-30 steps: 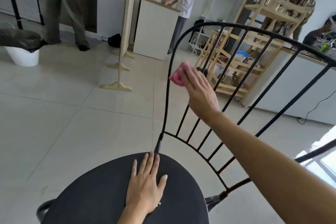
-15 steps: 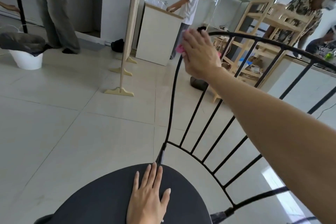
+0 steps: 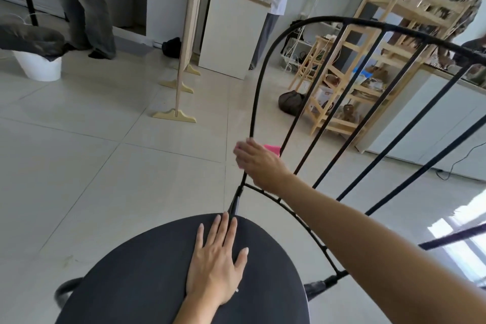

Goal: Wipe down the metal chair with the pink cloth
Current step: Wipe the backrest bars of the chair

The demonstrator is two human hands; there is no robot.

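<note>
A black metal chair [image 3: 254, 102] with a round dark seat and a curved, barred backrest stands right below me. My right hand [image 3: 259, 162] grips the pink cloth [image 3: 272, 148] around the lower part of the backrest's left upright, just above the seat joint. Only a corner of the cloth shows past my fingers. My left hand [image 3: 214, 265] lies flat, fingers apart, on the seat near its back edge.
Pale tiled floor surrounds the chair. A wooden stand with feet [image 3: 178, 110] is ahead on the left, a white bucket [image 3: 36, 66] far left, a dark bag [image 3: 290, 102] and wooden shelving [image 3: 339, 87] behind the backrest. Three people stand at the back.
My right hand with the pink cloth has slid from the top curve of the backrest down the left upright to near the seat. My left hand stays flat on the seat.
</note>
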